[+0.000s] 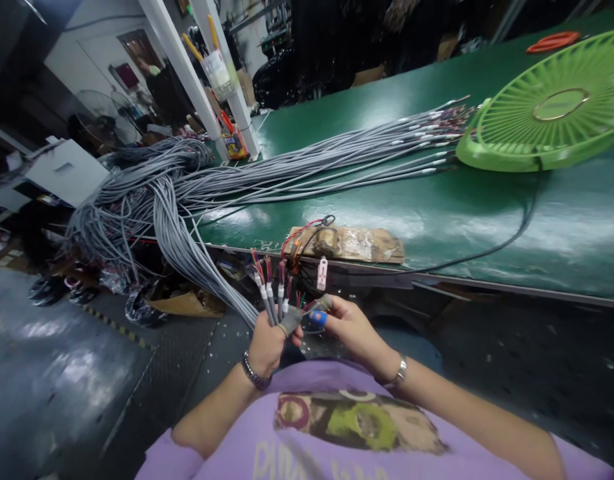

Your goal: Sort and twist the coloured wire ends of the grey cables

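My left hand (273,341) is closed around a bunch of grey cables (231,293) just in front of the bench edge. The cable ends (271,293) stick up from the fist, with white bands and thin coloured wires fanned out at the tips. My right hand (349,327) is close beside it, thumb and forefinger pinched on thin wires (308,307) at a cable end by the left thumb. Tape wraps several fingertips, grey on some and blue on the right thumb. The exact spot of the pinch is partly hidden.
Long grey cables (307,160) lie across the green bench (417,220), piled at its left end. A green fan (557,103) lies at the right, its black cord crossing the bench. A worn wooden block (357,244) sits on the front edge, near a hanging white tag (322,274).
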{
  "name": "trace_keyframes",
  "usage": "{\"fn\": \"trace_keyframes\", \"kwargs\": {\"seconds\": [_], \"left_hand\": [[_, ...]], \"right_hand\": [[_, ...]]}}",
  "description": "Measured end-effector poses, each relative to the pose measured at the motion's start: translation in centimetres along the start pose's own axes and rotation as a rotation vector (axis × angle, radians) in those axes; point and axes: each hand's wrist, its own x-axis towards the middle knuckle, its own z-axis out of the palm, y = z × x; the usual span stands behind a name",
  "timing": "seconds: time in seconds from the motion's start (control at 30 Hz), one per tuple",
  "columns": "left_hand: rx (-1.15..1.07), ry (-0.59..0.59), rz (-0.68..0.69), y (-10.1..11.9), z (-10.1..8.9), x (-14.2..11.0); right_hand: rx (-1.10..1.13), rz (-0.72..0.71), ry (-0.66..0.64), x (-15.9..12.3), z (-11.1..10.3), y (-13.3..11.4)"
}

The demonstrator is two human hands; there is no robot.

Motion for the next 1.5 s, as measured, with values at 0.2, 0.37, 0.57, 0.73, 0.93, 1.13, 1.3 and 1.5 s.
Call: {"fn": "trace_keyframes", "kwargs": {"seconds": [0.2, 0.37, 0.57, 0.73, 0.93, 1.13, 1.3, 1.5], "left_hand": [[0.047, -0.108, -0.008, -0.5, -0.2, -0.1], [-0.028, 0.068, 0.095, -1.0, -0.1, 0.5], [-0.061, 0.095, 0.084, -0.3, 0.4, 0.5], [-0.016, 0.037, 0.049, -0.2, 0.4, 0.2], [-0.007, 0.081, 0.072, -0.8, 0.2, 0.2], [-0.034, 0.124, 0.1, -0.4, 0.1, 0.3], [-0.003, 0.082, 0.076, -0.3, -0.1, 0.1], [0.048, 0.031, 0.027, -0.5, 0.0, -0.1]], "right_hand": [[-0.01, 0.002, -0.024, 0.4, -0.1, -0.3], [-0.065, 0.004, -0.099, -0.3, -0.5, 1.0], [-0.181, -0.035, -0.134, -1.0, -0.9, 0.6], [-0.184, 0.013, -0.108, 0.0, -0.7, -1.4], [-0.089, 0.104, -0.036, 0.3, 0.1, -0.8], [0.031, 0.174, -0.016, -0.7, -0.3, 0.8], [0.165, 0.214, -0.055, -0.7, -1.1, -0.3], [-0.006, 0.144, -0.063, 0.1, -0.2, -1.4]]}}
